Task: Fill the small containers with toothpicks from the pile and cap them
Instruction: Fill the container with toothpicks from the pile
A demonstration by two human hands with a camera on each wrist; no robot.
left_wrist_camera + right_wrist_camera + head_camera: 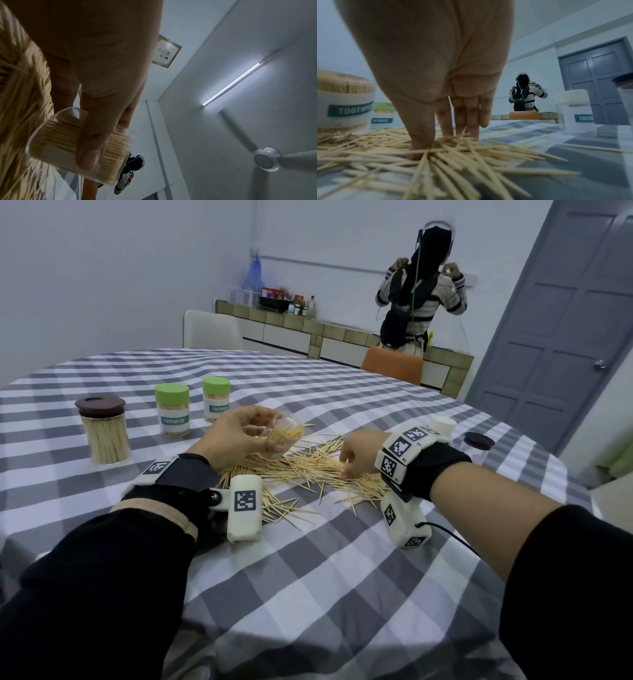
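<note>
My left hand [270, 436] grips a small clear container [286, 436] half full of toothpicks and holds it tilted, mouth to the right, just above the pile. In the left wrist view my thumb lies across the container [56, 135]. The toothpick pile [308, 470] is spread on the checked tablecloth. My right hand [346, 470] reaches down into the pile [471, 162], and its thumb and fingers [465, 121] pinch some toothpicks. Two green-capped containers [172, 409] [215, 398] and a brown-lidded jar [104, 433], all filled, stand at the back left.
A white-capped container [573, 109] stands right of the pile, half hidden behind my right wrist in the head view. A dark lid [478, 440] lies further right. An orange chair [394, 364] and a white chair [210, 330] stand behind the table. A person [421, 292] stands at the far counter.
</note>
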